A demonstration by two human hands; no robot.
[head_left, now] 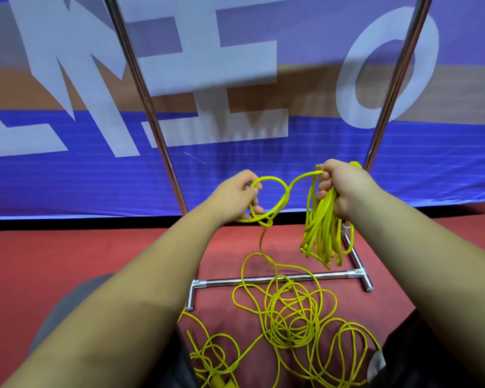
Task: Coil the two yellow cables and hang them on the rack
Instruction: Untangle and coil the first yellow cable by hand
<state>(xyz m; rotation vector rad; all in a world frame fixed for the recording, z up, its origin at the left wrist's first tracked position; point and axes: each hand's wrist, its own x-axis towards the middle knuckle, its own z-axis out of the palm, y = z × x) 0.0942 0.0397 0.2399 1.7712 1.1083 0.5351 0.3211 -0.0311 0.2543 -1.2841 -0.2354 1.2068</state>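
Left hand: fingers curled round a loop of yellow cable, held up just right of the rack's left upright. A short span runs from the loop to the right hand. Its fingers are closed tight on a coil of many turns hanging down, just in front of the right upright. From the loop a strand drops to a loose tangle on the red floor, lying across the rack's base bar. More yellow loops at bottom left; cannot tell if that's the second cable. Blue banner with white letters behind.
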